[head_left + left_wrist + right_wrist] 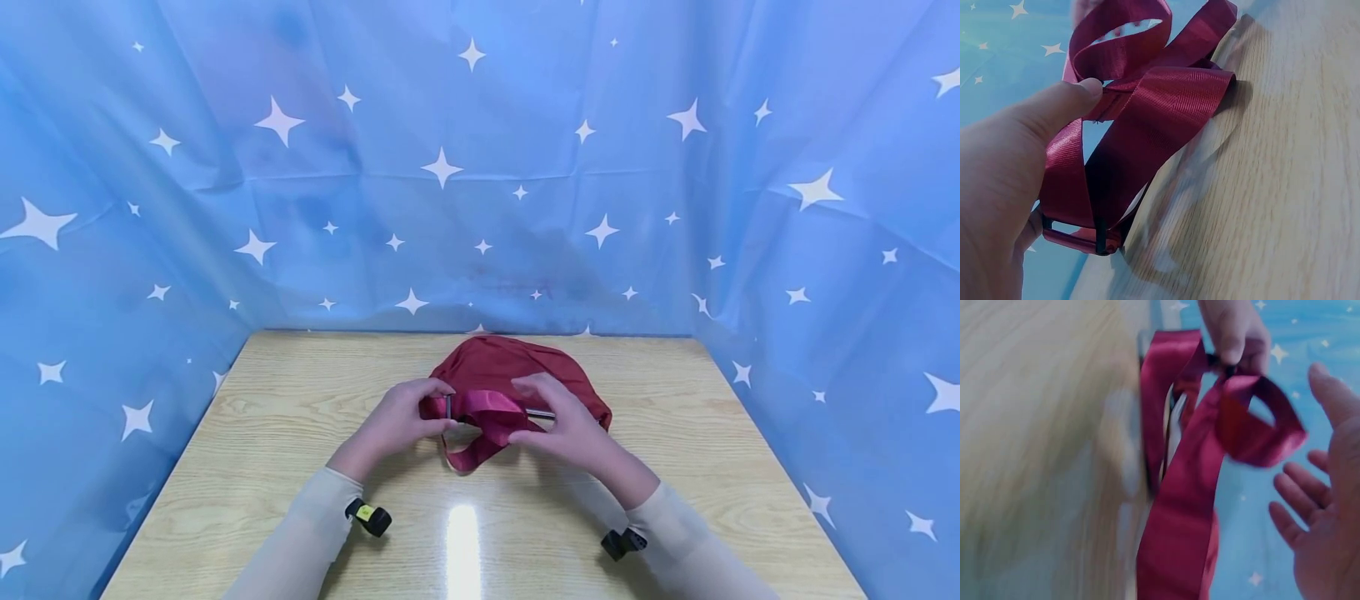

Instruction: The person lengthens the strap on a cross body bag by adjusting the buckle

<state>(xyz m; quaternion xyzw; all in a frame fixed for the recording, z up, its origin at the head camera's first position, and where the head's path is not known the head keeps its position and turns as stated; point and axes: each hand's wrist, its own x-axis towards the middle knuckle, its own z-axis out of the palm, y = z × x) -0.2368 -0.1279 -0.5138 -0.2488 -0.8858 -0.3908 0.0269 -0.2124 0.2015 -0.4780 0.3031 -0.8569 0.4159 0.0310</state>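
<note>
A dark red fabric bag (517,362) lies on the table, its shiny red strap (491,404) looped up in front. My left hand (401,417) pinches the strap at the bag's left side, beside a dark strap slider (1079,242). In the left wrist view the thumb presses on the webbing, while most of the fingers are hidden. My right hand (566,425) is over the right part of the bag, thumb and fingers spread. From the right wrist view, its fingers (1300,494) appear apart from the strap loop (1260,440), holding nothing.
Under the bag is a light wood-grain table (300,392). A blue curtain (442,242) with white stars stands behind it and along both sides. Dark wrist cameras are strapped to both forearms. A bright light reflection (462,550) shows near the front.
</note>
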